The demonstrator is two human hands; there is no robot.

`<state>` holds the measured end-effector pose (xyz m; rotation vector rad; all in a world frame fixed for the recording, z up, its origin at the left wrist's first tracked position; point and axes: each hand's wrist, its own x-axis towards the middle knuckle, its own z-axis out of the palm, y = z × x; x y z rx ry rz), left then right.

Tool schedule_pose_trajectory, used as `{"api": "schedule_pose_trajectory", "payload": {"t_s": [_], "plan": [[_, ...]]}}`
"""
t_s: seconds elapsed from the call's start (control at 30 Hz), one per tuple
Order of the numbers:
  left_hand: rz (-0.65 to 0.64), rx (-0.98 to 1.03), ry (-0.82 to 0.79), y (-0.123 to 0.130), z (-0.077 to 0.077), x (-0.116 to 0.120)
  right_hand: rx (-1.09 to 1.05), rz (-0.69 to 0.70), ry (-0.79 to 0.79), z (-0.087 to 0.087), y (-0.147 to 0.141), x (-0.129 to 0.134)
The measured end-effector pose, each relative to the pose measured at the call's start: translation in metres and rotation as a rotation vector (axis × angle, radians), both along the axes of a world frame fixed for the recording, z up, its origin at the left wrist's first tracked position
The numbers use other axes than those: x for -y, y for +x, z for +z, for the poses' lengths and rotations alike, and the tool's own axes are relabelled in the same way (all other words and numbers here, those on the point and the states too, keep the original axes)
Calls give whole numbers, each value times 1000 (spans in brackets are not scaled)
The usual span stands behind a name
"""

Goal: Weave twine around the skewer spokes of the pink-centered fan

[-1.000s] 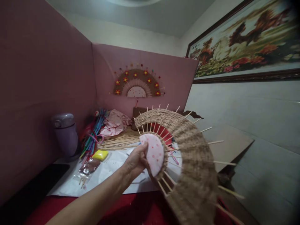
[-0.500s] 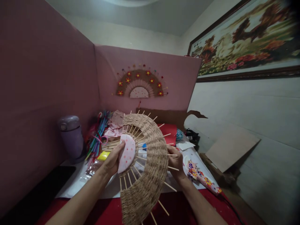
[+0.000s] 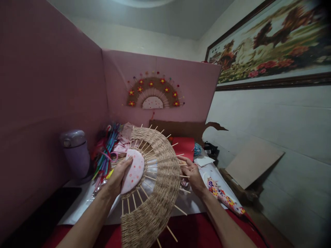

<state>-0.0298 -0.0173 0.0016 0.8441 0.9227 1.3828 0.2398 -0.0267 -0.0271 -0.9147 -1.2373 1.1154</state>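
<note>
Two bare hands flank a tan, half-round woven fan (image 3: 167,175), raised in front of a white sheet (image 3: 73,208) with its straight side toward the left. The left hand (image 3: 115,179) pinches the white, pink-dotted half-disc (image 3: 134,170) at its centre, thumb on the face. The right hand (image 3: 193,175) has its fingers at the pale stick tips (image 3: 183,164) beyond the outer rim; whether they grip is unclear. Holding well here likely means bracing that firm centre and touching the slender spokes lightly, without bending them or tugging the weave.
</note>
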Motion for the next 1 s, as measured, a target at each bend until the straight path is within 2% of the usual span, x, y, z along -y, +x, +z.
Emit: {"api": "schedule_pose_trajectory", "payload": {"t_s": [0.17,0.33,0.43,0.53,0.67,0.87,1.0], "plan": [[7,-54,-59,-4,4,-2,56,-23,31,9,4,3],[-5,-76,-50,-3,10,2,95,5,80,10,5,4],[-25,-89,-59,-3,12,3,128,-30,93,12,5,4],[-34,-113,-73,-4,11,2,136,-56,125,13,5,4],[-74,-131,-61,-6,7,1,159,-60,89,14,6,6],[-101,-134,-44,-7,4,0,50,-84,78,15,6,7],[-96,-158,-35,-7,3,-1,56,-122,100,17,5,7]]}}
